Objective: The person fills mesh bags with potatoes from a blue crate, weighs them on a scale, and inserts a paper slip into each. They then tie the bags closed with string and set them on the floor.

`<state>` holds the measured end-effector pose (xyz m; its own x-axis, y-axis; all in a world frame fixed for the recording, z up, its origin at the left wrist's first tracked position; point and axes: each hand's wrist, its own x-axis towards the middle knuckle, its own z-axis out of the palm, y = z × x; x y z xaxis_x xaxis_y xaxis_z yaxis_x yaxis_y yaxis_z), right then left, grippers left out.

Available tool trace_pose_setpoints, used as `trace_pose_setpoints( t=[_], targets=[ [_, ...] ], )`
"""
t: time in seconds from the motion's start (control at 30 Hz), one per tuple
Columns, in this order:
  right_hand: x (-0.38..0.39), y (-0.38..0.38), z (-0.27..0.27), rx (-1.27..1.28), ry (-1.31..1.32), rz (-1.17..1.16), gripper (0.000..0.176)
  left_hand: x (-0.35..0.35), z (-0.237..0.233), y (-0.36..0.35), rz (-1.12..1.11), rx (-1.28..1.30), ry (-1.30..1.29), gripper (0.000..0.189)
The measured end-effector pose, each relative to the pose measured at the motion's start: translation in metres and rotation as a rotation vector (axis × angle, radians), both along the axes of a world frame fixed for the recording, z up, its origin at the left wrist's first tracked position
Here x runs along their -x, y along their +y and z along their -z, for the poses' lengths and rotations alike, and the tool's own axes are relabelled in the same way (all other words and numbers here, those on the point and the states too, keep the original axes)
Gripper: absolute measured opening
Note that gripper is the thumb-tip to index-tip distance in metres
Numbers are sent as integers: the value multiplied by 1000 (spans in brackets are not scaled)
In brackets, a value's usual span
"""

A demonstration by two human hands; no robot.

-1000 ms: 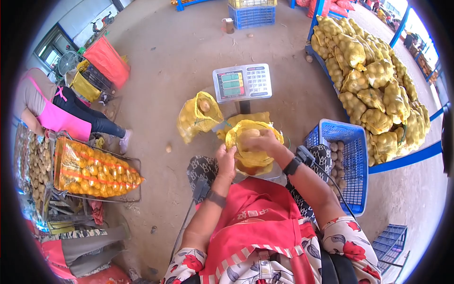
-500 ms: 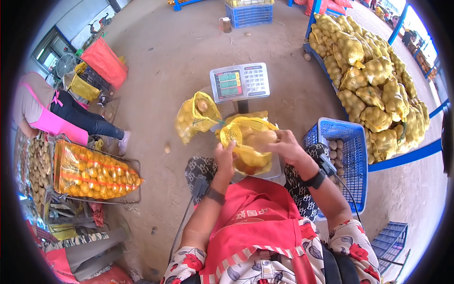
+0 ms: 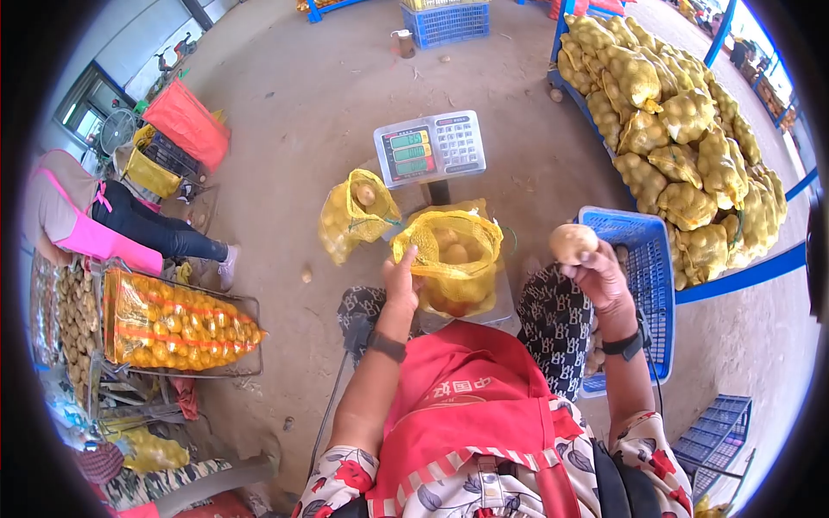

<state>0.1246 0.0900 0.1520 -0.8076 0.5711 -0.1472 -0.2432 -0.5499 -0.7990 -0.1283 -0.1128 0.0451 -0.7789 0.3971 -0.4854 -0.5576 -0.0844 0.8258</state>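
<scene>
My right hand (image 3: 602, 278) grips a potato (image 3: 573, 243) above the near left part of a blue crate (image 3: 649, 285), where more potatoes lie partly hidden by my arm. With my left hand (image 3: 401, 281) I pinch the left rim of a yellow mesh bag (image 3: 458, 272). The bag's mouth gapes upward, and several potatoes show inside. It rests on the platform of a digital scale, whose display and keypad (image 3: 430, 148) stand just behind. A second yellow mesh bag (image 3: 344, 226) with potatoes in it leans at the scale's left side.
Full mesh sacks (image 3: 682, 164) are piled on a blue-framed rack at right. A person in a pink apron (image 3: 104, 246) bends at left, beside a long sack of potatoes (image 3: 181, 319) on a cart. A blue crate (image 3: 449, 26) and a cup (image 3: 404, 43) stand far ahead.
My right hand has moved from over the bag's mouth rightward to the blue crate's side, holding a potato. My left hand stays at the bag's rim.
</scene>
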Motion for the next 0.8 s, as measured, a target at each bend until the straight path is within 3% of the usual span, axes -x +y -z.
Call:
trace_pose_setpoints(
  t=[0.07, 0.13, 0.23, 0.3, 0.33, 0.4, 0.47, 0.53, 0.57, 0.6, 0.63, 0.67, 0.77, 0.8],
  targets=[
    [-25, 15, 15, -3, -57, 121, 52, -1, 3, 0, 4, -27, -4, 25],
    [-46, 25, 30, 47, -52, 206, 46, -5, 2, 1, 69, -295, 224, 14],
    [-82, 49, 62, 19, -174, 302, 42, -29, 4, -12, 151, -201, 346, 9],
    [-103, 65, 86, -37, -472, 488, 36, -43, 1, -23, 196, -130, 402, 8],
    [-111, 74, 97, -35, -484, 487, 36, -45, 0, -27, 196, -126, 390, 8],
    [-117, 95, 111, -864, -1065, 631, 32, -48, 0, -32, 138, -155, 393, 7],
    [-62, 70, 54, -897, -745, 517, 26, -50, -2, -35, 137, -161, 379, 6],
    [2, 37, 21, -951, -656, 312, 18, -54, -2, -39, 169, -154, 349, 6],
    [32, 16, 9, -926, -586, 83, 16, -58, -1, -39, 168, -154, 339, 6],
    [59, -4, 6, -1165, -517, -101, 17, -63, -1, -40, 152, -147, 349, 6],
    [85, -23, 17, -1193, -326, -201, 17, -67, -1, -42, 134, -136, 360, 7],
    [109, -38, 28, -1210, -298, -371, 18, -68, -5, -46, 129, -131, 352, 7],
    [163, -61, 101, -1397, -307, -595, 21, -72, -17, -57, 149, -42, 449, 8],
    [174, -69, 111, -1519, -426, -698, 21, -74, -14, -61, 143, -34, 444, 8]
  ],
)
